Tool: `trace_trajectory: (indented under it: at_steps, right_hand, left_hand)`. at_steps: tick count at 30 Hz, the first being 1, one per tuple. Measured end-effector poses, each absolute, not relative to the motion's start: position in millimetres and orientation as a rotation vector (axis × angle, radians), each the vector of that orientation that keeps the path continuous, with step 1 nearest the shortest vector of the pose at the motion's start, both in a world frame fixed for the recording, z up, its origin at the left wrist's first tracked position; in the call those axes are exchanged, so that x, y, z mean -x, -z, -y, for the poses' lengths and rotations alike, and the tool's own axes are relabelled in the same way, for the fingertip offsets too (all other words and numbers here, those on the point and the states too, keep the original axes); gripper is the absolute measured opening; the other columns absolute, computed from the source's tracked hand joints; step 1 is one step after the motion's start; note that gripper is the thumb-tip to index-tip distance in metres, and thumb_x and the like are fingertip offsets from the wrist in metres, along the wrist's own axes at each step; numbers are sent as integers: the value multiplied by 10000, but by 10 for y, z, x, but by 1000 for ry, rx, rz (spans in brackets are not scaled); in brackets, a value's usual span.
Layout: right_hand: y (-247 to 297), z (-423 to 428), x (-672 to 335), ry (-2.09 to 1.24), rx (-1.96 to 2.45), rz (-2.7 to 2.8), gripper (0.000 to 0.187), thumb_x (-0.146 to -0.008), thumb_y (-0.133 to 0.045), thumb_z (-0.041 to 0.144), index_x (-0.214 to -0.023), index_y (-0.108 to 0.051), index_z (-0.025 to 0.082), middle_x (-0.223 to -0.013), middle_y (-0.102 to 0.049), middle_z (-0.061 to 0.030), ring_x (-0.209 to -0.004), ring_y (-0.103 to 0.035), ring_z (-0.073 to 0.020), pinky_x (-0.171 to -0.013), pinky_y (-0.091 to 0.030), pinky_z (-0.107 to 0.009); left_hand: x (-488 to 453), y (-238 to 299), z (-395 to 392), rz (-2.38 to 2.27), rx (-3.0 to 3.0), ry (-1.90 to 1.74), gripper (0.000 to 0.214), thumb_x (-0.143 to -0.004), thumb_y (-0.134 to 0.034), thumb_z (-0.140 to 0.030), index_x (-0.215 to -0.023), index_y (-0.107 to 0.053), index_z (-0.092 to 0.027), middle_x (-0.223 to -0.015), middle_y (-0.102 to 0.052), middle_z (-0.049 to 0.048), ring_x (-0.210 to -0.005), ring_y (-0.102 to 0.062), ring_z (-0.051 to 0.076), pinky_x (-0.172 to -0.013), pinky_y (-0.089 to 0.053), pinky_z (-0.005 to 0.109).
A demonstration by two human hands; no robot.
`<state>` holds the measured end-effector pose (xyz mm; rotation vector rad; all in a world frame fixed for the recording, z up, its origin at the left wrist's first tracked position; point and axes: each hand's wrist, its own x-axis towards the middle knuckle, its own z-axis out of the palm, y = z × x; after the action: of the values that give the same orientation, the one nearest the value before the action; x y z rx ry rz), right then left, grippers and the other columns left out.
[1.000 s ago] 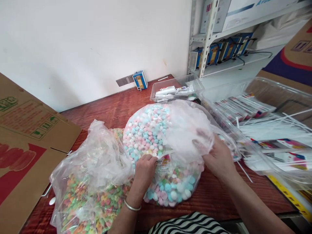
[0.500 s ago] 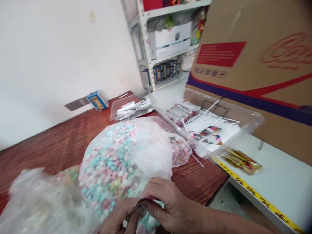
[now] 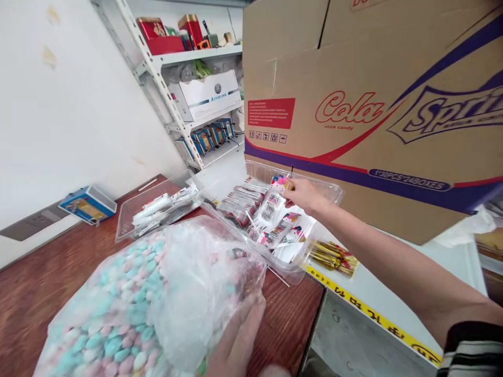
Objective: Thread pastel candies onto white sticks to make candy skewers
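My right hand [image 3: 302, 195] reaches over the clear plastic tray [image 3: 338, 192] and pinches a small packet [image 3: 272, 205] by its colourful top end. The packet tilts, with dark print on its clear lower part. Below it in the tray lie similar packets [image 3: 288, 222], white sticks and a row of slim wrapped pieces [image 3: 242, 203]. My left hand [image 3: 238, 337] rests at the lower middle, fingers stretched out against the right side of a big clear bag [image 3: 183, 293]. Pastel pink, blue and white candies [image 3: 113, 343] fill that bag. The left thumb is blurred at the bottom edge.
A large cardboard box [image 3: 306, 78] stands behind the tray. Gold wrapped sticks [image 3: 332, 257] lie on the white table near its yellow tape [image 3: 369, 309]. Left are another clear tray [image 3: 121, 220] and a blue box [image 3: 88, 204] by the wall. Shelves [image 3: 200, 52] stand behind.
Both hands were together over the candy bag, fingering a small dark piece. My right hand has since moved to the tray and grips a packet; my left lies open. The view has swung right.
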<state>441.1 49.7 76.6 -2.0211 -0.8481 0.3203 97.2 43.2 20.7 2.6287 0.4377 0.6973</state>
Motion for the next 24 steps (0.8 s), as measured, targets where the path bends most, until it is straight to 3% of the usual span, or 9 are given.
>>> trace_trajectory:
  at_steps: [4,7,11,13,15,17,20,22,24]
  right_hand:
    - [-643,-446,-4458,-289,2279,887,97,-742,-690,147,-807,-620,135,-738,-700,-100,-796,-695,-276,-707,-533,-345]
    - [-683,-178,-4267,-144,2358,1004,279,-834,-609,199,-1098,-589,110,-1128,-669,-213,-1101,-606,-369,-869,-483,-467]
    - [-689,107,-3659,218,1993,1482,257,-933,-525,316,-1153,-588,199,-1130,-684,-111,-1048,-645,-286,-887,-510,-425]
    - [-620,93,-3194,137,1675,1665,220,-940,-541,319,-1128,-599,220,-1095,-698,-80,-1042,-645,-232,-926,-506,-367]
    - [-502,-60,-2710,-69,1471,1949,322,-912,-601,352,-1196,-580,203,-1184,-672,-87,-1152,-587,-240,-1023,-452,-377]
    - [-351,-326,-2315,-151,1361,2151,511,-855,-675,390,-1283,-531,151,-1275,-625,-116,-1239,-520,-269,-1090,-390,-407]
    - [-122,-755,-2007,-165,1448,2268,755,-789,-722,467,-1370,-448,71,-1402,-509,-203,-1290,-457,-327,-1060,-403,-448]
    - [-3,-917,-1946,-190,1526,2298,671,-812,-700,417,-1331,-480,53,-1294,-582,-218,-1179,-542,-320,-945,-471,-428]
    - [93,-913,-1906,-211,1493,2362,353,-869,-631,285,-1169,-605,100,-1074,-682,-161,-1015,-611,-275,-860,-485,-395]
  left_hand:
    - [-1112,-224,-793,-567,-2984,-779,627,-898,-571,-342,-1476,-350,-240,-1491,-449,99,-1413,-340,328,-1139,-333,510]
    - [-880,-195,-1112,-1133,-3016,-649,625,-904,-534,-446,-1456,-371,-205,-1492,-430,159,-1370,-399,364,-1084,-375,525]
    - [-305,-41,-1353,-1531,-2838,-179,661,-868,-545,-530,-1418,-413,-188,-1382,-548,173,-1288,-498,347,-1029,-424,460]
    - [-99,51,-1368,-1583,-2685,38,652,-878,-537,-496,-1433,-386,-191,-1264,-637,143,-1181,-589,309,-953,-469,402]
    - [-5,117,-1336,-1586,-2542,151,567,-918,-481,-375,-1443,-367,-193,-1134,-693,106,-1046,-658,251,-842,-498,330]
    - [26,131,-1279,-1560,-2498,191,419,-924,-417,-233,-1333,-502,-210,-1038,-710,74,-973,-674,212,-780,-487,285]
    - [176,45,-1169,-1572,-2572,308,280,-896,-397,-156,-954,-667,-201,-940,-712,74,-961,-671,233,-790,-470,306]
    - [441,-57,-1079,-1607,-2561,490,261,-879,-411,-144,-856,-667,-193,-905,-720,90,-928,-685,265,-777,-472,340]
    - [802,-166,-972,-1650,-2451,724,274,-854,-419,-115,-832,-680,-197,-886,-735,102,-873,-704,293,-743,-479,370]
